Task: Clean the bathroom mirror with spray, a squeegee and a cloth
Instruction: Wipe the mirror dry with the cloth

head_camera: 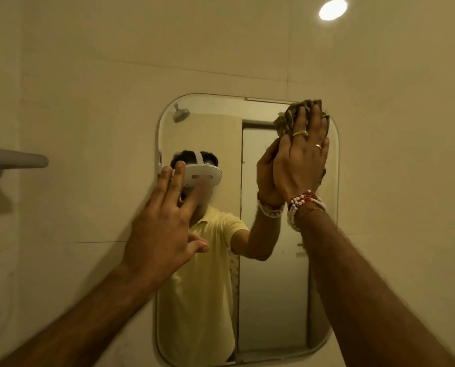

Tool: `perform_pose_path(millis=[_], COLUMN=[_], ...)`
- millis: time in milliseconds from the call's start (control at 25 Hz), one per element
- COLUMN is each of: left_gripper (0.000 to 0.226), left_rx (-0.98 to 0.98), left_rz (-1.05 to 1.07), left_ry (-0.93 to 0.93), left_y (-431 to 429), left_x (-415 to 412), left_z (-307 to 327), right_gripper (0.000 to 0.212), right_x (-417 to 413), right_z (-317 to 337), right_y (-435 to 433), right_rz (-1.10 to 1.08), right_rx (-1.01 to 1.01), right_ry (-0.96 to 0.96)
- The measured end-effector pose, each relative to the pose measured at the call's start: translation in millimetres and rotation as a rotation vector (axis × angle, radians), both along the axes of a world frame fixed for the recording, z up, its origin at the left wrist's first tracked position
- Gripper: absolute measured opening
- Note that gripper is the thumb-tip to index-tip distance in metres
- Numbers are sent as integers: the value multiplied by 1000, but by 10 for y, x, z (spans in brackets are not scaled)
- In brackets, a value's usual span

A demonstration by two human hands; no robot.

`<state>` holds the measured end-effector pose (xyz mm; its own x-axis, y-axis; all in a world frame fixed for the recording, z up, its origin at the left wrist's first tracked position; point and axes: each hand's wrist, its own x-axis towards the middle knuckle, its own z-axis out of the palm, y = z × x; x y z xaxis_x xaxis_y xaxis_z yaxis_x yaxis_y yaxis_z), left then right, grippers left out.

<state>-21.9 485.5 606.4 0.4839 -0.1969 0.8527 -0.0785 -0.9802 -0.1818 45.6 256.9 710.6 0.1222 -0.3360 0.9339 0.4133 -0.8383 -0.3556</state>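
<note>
A rounded rectangular mirror (274, 300) hangs on the cream tiled wall. My right hand (304, 160) presses a crumpled brown patterned cloth (287, 117) flat against the mirror's upper right corner; rings and bead bracelets show on that hand and wrist. My left hand (165, 218) is raised in front of the mirror's left edge, fingers spread, holding nothing. The glass reflects a person in a yellow shirt. No spray bottle or squeegee is in view.
A grey bar or fixture (17, 161) sticks out from the wall at the far left. A round ceiling light (332, 9) glows at the top right. The mirror reflects a shower head (180, 113) and a door behind me.
</note>
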Motion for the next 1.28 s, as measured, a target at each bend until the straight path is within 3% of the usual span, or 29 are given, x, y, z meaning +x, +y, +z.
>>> perform_pose_path(millis=[320,560,880,1280], left_gripper=[131,117,77,84], left_rx=[-12,-36,-194,-172], left_rz=[-64,-246,-366,-301], left_ry=[-2,19,-233,-140], left_y=[39,184,467,341], left_x=[98,60,-69,-324], left_z=[4,-101,-516,-570], right_gripper=[62,67,69,67], right_x=[-240,-352,-314,-289], right_z=[271,134,-610,-1674], right_y=[1005,1044,1029,855], right_rz=[119,76,65,64], right_rx=[-522,-731,-925,-1256], right_ry=[15,84,66,71])
